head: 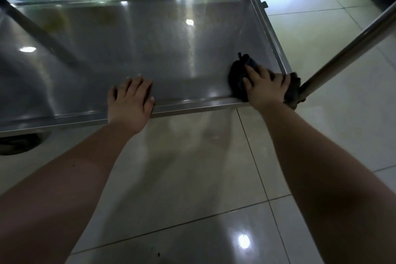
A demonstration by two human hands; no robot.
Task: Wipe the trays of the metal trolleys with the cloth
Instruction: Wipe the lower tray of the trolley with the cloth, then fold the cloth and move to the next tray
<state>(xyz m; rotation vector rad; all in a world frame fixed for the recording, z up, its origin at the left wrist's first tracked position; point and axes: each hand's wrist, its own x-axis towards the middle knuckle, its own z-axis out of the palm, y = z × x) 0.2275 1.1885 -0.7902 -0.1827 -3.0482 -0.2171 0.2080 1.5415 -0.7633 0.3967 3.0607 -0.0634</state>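
Observation:
A shiny metal trolley tray (pixel 150 49) fills the upper half of the head view, low above the tiled floor. A dark cloth (pixel 237 75) lies bunched in the tray's near right corner and hangs over the rim. My right hand (pixel 264 85) lies flat on the cloth with its fingers spread, pressing it into that corner. My left hand (pixel 130 98) rests palm down on the tray's near rim, fingers straight on the metal, holding nothing.
A slanted metal trolley post (pixel 347 49) rises at the right from the tray's near right corner. Another post (pixel 42 34) crosses the tray's left side. A caster wheel (pixel 19 142) sits under the tray's left end. Glossy pale floor tiles (pixel 192 178) lie below.

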